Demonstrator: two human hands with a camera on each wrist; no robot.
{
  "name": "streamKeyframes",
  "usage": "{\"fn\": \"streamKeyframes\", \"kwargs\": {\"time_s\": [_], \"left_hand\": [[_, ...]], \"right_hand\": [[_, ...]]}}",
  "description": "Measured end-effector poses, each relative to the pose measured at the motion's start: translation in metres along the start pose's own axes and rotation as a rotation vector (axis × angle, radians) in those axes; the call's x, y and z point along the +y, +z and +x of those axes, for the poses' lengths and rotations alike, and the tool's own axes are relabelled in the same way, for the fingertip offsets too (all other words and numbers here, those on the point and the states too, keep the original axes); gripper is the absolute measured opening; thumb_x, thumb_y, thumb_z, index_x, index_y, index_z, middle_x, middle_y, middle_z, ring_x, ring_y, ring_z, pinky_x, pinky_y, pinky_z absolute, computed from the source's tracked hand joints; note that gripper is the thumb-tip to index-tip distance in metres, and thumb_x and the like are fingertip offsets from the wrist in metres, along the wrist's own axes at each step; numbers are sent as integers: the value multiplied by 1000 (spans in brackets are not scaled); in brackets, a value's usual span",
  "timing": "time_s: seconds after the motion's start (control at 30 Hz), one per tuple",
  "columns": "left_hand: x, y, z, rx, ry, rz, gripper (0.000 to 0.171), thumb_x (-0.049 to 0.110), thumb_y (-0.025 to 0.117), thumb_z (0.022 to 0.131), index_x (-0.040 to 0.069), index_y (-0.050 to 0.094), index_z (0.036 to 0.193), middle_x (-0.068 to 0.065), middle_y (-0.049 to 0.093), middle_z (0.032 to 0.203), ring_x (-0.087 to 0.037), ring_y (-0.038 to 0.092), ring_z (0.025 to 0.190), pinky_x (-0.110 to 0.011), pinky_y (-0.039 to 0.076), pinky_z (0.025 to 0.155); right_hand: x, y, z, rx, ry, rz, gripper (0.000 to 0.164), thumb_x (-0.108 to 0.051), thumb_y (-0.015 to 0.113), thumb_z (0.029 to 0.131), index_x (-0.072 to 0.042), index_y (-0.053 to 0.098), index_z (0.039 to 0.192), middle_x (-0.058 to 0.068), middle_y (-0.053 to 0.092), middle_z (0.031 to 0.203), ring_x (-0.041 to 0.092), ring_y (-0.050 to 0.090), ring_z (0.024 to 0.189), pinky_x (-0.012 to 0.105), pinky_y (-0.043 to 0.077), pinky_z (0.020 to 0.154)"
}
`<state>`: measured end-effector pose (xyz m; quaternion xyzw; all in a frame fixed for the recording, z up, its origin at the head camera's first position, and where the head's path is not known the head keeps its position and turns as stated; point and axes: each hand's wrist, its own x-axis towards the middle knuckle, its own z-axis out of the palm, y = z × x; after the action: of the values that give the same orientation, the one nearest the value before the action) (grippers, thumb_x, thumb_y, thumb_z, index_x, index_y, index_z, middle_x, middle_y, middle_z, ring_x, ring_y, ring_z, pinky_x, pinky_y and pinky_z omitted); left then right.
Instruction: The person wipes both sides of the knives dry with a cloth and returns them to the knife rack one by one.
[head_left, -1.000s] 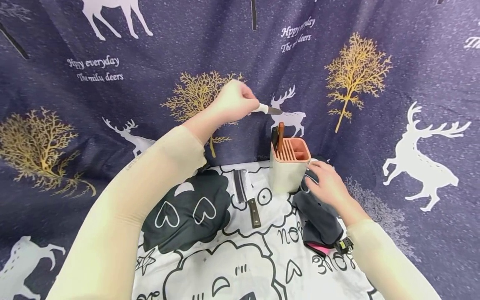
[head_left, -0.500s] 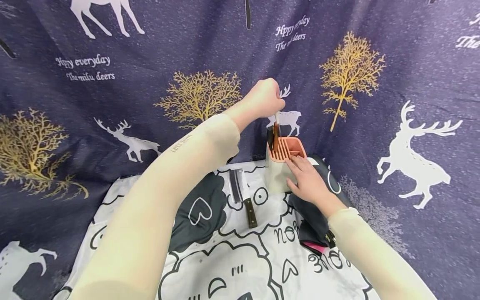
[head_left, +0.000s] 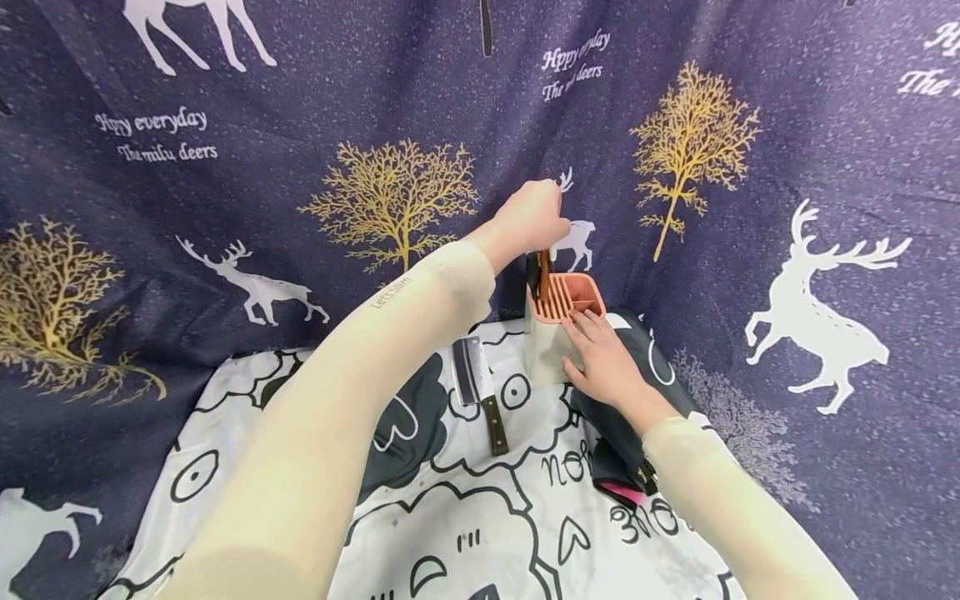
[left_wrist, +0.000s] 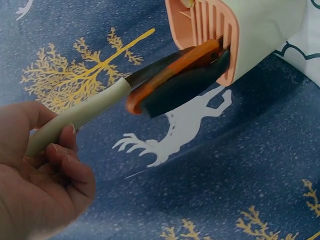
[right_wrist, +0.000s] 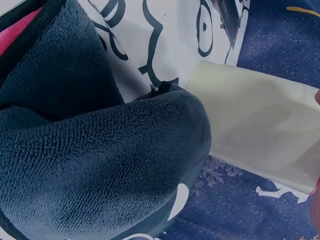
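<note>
My left hand (head_left: 531,221) grips a white-handled knife (left_wrist: 82,110) above the knife block (head_left: 549,350). Its blade points down at the block's slots and runs close beside an orange-brown handle (left_wrist: 172,75), which partly covers it. A black handle (left_wrist: 185,92) stands next to that one in the same slotted top. The block has pale cream walls and an orange-pink slotted lid with open compartments. My right hand (head_left: 603,362) lies against the block, fingers at the lid's near rim and thumb by the front wall. In the right wrist view only its fingertips show, at the right edge.
A cleaver (head_left: 467,375) with a dark riveted handle lies on the white patterned cloth (head_left: 525,508) left of the block. Dark fleece fabric (right_wrist: 110,165) is bunched at the right, under my right forearm. A navy deer-print curtain (head_left: 420,75) hangs close behind the block.
My left hand has moved right and over the block, turning the knife from sideways to blade down, then lowering it. My right hand has shifted from the block's right side onto its near rim.
</note>
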<state>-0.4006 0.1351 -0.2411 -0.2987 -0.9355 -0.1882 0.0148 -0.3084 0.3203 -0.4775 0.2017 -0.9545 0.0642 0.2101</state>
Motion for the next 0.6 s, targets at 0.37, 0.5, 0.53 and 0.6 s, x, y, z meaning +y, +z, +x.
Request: {"fn": "streamKeyframes", "kwargs": {"time_s": [0.37, 0.5, 0.53, 0.6], "left_hand": [[-4, 16, 2, -30, -30, 40, 22, 29, 53, 104, 11, 62, 109, -4, 60, 99, -16, 60, 78, -28, 49, 64], [-2, 11, 3, -18, -30, 18, 22, 29, 54, 104, 10, 63, 109, -5, 61, 101, -17, 61, 79, -28, 50, 65], [-2, 9, 3, -18, -31, 10, 23, 29, 55, 104, 9, 63, 111, -5, 61, 102, -17, 61, 80, -28, 50, 65], [0, 8, 2, -21, -34, -3, 24, 30, 55, 104, 9, 63, 113, -5, 62, 103, -17, 62, 82, -28, 51, 67]], "right_hand": [[1, 6, 1, 9, -6, 10, 67, -30, 67, 92, 3, 50, 148, 26, 48, 154, 46, 40, 146, 56, 29, 124], [1, 4, 2, 12, -2, 14, 67, -30, 67, 92, 3, 50, 148, 26, 48, 154, 46, 41, 146, 56, 29, 124], [1, 3, 2, 12, 0, 15, 67, -30, 67, 92, 3, 50, 148, 26, 48, 154, 46, 40, 146, 56, 29, 124], [1, 3, 2, 13, 5, 18, 67, -29, 67, 91, 3, 50, 148, 26, 48, 154, 46, 40, 146, 56, 28, 124]]}}
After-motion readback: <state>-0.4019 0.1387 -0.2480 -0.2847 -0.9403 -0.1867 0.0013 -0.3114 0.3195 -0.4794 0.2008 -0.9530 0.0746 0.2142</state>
